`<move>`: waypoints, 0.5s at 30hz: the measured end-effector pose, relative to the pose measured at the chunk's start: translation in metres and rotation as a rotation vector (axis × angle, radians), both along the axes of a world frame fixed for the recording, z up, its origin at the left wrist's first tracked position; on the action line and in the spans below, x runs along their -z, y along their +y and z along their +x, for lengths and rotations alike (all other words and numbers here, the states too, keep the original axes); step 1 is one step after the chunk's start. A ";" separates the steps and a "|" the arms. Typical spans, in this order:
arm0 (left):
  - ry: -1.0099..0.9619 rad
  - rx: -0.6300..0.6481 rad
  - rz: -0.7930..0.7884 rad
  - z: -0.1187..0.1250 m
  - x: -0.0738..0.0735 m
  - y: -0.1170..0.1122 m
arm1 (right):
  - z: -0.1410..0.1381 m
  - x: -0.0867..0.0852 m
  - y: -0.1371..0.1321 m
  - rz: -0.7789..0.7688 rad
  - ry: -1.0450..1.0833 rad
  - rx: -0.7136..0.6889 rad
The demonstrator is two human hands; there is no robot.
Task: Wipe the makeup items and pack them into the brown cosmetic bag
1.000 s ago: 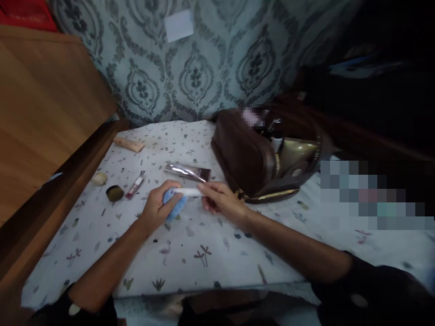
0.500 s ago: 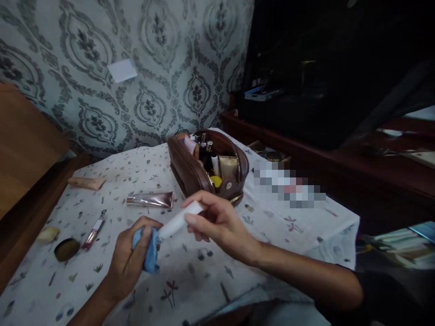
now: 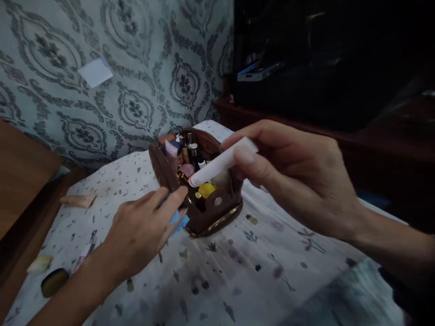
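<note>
"What is the right hand doing?"

"The right hand pinches a white tube near its upper end, between thumb and fingers. The tube slants down to the left."

"Where exactly is the tube?"

"In front of the opening of a brown bag. I can't tell whether it touches anything there. The bag stands unzipped on a white printed tablecloth, with upright bottles and a yellow item showing inside."

"And the left hand?"

"The left hand is at the bag's near left side, its fingers curled around a blue cloth, which they mostly hide. Whether the fingertips touch the bag, I can't tell."

"Anything else lying around?"

"Well to the left lies a beige tube. Nearer us, a dark round object sits just beside a small pale-yellow piece."
</note>
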State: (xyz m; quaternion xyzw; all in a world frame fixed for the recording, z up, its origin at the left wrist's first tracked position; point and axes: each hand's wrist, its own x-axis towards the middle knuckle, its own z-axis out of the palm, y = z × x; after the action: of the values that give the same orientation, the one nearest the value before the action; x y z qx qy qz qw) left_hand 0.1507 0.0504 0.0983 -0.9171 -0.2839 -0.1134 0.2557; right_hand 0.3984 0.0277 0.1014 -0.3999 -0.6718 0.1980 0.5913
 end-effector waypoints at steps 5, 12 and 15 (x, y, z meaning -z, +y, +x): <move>-0.080 0.005 -0.016 -0.010 0.015 -0.004 | -0.004 0.002 0.020 -0.019 -0.193 -0.206; -0.133 0.042 0.004 -0.006 0.020 -0.004 | -0.024 0.005 0.038 0.047 -0.363 -0.296; -0.121 0.036 0.008 -0.007 0.019 -0.005 | -0.026 0.008 0.039 0.059 -0.461 -0.321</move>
State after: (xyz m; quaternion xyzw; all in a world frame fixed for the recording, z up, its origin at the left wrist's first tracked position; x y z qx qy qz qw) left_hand 0.1441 0.0458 0.0791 -0.9125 -0.2820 -0.1742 0.2399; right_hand 0.3721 0.0668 0.0936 -0.3054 -0.8489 0.1732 0.3952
